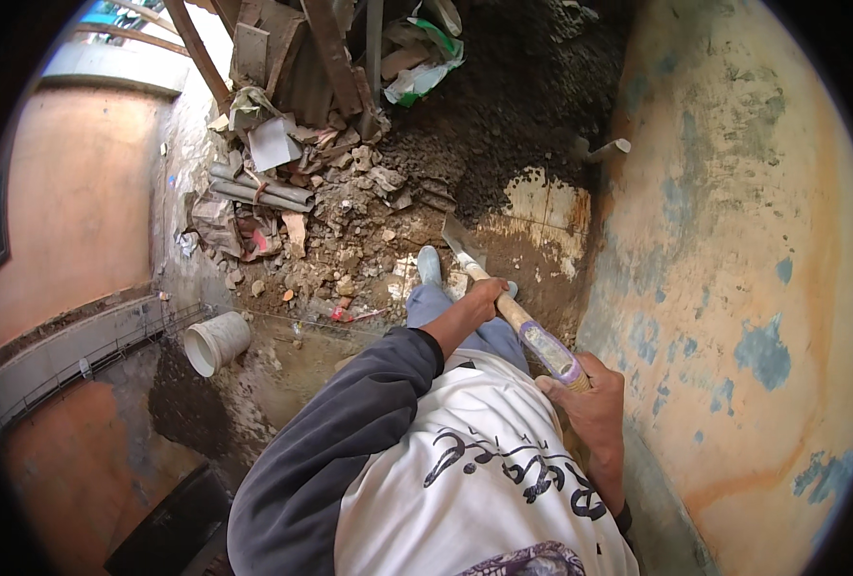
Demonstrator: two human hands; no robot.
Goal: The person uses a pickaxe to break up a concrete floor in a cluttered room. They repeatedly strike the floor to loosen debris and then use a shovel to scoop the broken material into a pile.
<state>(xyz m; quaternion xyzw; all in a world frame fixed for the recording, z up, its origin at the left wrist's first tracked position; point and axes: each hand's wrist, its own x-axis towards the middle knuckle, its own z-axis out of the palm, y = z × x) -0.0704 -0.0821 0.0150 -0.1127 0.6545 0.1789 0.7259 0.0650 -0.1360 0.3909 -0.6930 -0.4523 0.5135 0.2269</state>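
Your left hand (487, 298), at the centre of the frame, grasps the shaft of a long-handled shovel with a pale wooden shaft and a flat metal blade (516, 314). Your right hand (594, 401), right of centre and lower, is curled around the upper end of the same shaft, next to a purple-and-white wrapped section (547, 348). The shovel slants from there up and left, its blade against the muddy ground just above the middle of the frame, beside your pale grey-blue rubber boot (429, 265).

Above the blade, a heap of dark, damp soil (532, 106) fills the upper middle, with a crumpled green-and-white plastic sack (433, 72) at its left edge. Broken brown wooden boards (330, 53) lean at the upper left of centre, over stony rubble (349, 206). Grey cylindrical pipes (261, 190) lie on that rubble, below a white flat rectangular piece (273, 144).

At the left, a white plastic bucket (223, 341) lies tipped on its side, its mouth facing the lower left. A cream wall with peeling blue patches (733, 240) takes up the right side, a short white pipe stub (611, 151) near its upper left edge.
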